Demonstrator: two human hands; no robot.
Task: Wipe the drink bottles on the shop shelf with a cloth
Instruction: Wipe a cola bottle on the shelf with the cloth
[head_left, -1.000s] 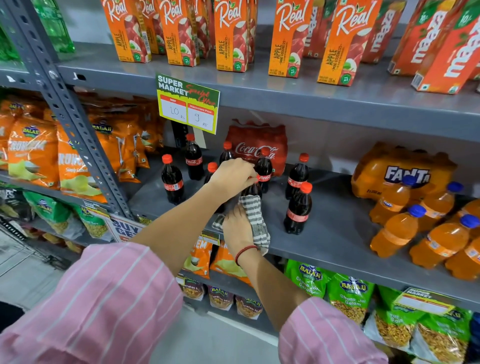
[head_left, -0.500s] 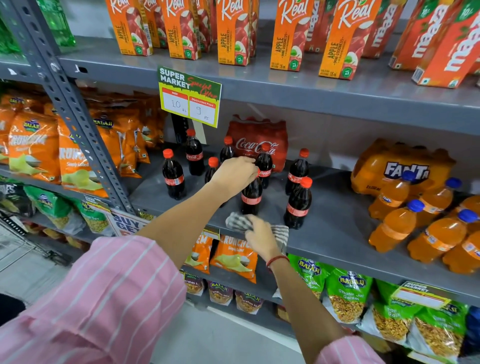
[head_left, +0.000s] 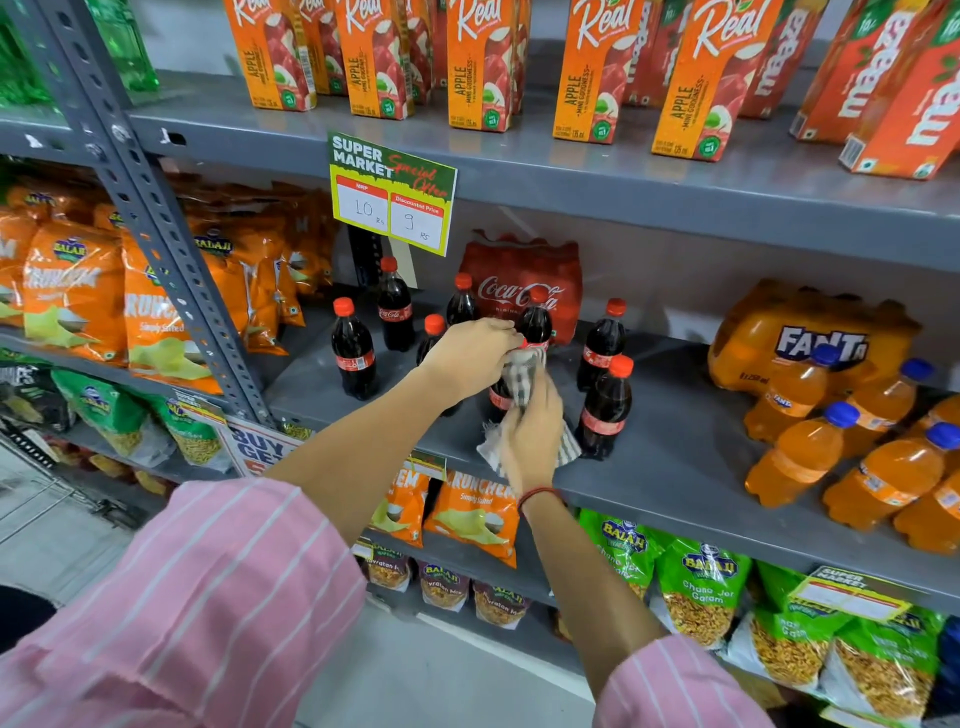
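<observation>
Several small cola bottles with red caps stand on the grey middle shelf (head_left: 675, 441). My left hand (head_left: 470, 356) grips the top of one cola bottle (head_left: 500, 397) near the shelf's front, covering its cap. My right hand (head_left: 532, 434) presses a grey-and-white checked cloth (head_left: 522, 376) against that bottle's side; the cloth's loose end lies on the shelf. Another cola bottle (head_left: 605, 410) stands just to the right, and one cola bottle (head_left: 354, 353) stands apart at the left.
A shrink-wrapped cola pack (head_left: 524, 283) sits behind the bottles. Orange soda bottles (head_left: 802, 452) and a Fanta pack (head_left: 810, 338) fill the right. A price sign (head_left: 392, 192) hangs from the upper shelf of juice cartons (head_left: 480, 62). Snack bags (head_left: 156, 317) sit left and below.
My right hand has lifted the cloth from the shelf's front edge up onto the side of the bottle that my left hand holds. The left hand stayed on the bottle's top.
</observation>
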